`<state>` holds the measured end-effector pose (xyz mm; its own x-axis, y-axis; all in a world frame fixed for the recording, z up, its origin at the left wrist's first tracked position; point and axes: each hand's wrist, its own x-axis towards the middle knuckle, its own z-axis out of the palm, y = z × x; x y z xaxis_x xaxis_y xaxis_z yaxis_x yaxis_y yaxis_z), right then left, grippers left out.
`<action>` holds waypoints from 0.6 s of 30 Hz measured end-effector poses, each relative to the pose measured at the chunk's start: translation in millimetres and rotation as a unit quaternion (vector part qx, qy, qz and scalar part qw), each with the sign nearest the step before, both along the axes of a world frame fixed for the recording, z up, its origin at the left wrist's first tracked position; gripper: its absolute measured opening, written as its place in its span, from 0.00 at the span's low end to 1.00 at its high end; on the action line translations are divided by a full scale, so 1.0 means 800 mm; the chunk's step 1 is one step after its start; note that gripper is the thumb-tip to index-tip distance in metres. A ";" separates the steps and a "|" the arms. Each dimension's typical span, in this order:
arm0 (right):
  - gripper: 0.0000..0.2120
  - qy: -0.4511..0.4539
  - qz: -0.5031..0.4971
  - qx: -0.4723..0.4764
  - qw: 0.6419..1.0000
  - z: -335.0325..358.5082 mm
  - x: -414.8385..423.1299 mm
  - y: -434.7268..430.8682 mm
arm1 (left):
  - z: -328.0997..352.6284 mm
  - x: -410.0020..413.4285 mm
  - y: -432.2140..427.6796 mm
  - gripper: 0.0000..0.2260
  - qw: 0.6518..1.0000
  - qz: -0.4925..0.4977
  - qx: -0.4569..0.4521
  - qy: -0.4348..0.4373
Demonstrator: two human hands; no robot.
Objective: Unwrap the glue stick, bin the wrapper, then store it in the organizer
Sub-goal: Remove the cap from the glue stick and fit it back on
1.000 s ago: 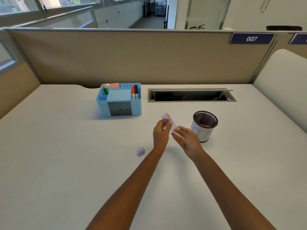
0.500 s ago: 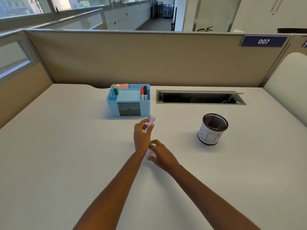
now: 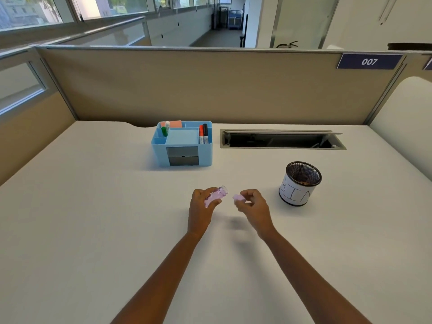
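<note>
My left hand (image 3: 200, 212) grips a translucent pink glue stick (image 3: 217, 194), tilted with its open, uncapped end pointing up and to the right. A few centimetres to its right, my right hand (image 3: 254, 210) pinches a small lilac piece (image 3: 238, 197) that looks like the cap. The two pieces are close but apart. The blue organizer (image 3: 161, 150) stands behind my hands, at the back of the desk. The black mesh cup labelled BIN (image 3: 299, 192) stands to the right of my right hand.
The organizer holds a green marker (image 3: 164, 130), a red one and a black one (image 3: 205, 133), plus sticky notes. An open cable hatch (image 3: 280, 139) lies in the desk at the back right. A beige partition (image 3: 210, 85) walls off the desk's far edge.
My right hand left the stick, dropped to the desk where the lilac piece lay, and has come back up holding it beside the stick. The piece is off the desk.
</note>
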<state>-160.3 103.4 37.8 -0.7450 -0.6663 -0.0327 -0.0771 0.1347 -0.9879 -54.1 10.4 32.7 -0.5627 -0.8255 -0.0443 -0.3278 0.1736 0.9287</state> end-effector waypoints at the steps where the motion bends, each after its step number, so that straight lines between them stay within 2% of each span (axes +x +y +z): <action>1: 0.07 -0.013 -0.003 -0.007 1.000 0.005 -0.005 0.002 | -0.002 0.001 0.002 0.19 1.000 -0.003 0.004 -0.004; 5: 0.07 0.005 0.036 0.004 0.999 0.015 -0.015 0.007 | 0.004 0.002 0.011 0.15 0.999 -0.028 -0.024 -0.003; 9: 0.08 0.051 0.053 0.009 0.997 0.012 -0.018 0.011 | 0.008 -0.001 0.016 0.22 1.000 -0.011 0.017 -0.010; 12: 0.10 0.081 0.056 -0.003 0.995 0.013 -0.018 0.011 | 0.003 0.005 0.018 0.16 0.999 -0.005 -0.034 -0.003; 15: 0.10 0.118 0.071 0.006 0.991 0.012 -0.017 0.011 | 0.007 0.005 0.023 0.19 0.999 -0.009 -0.048 0.019; 18: 0.09 0.139 0.085 0.019 0.986 0.010 -0.016 0.011 | 0.007 0.003 0.025 0.14 0.998 -0.018 -0.066 0.014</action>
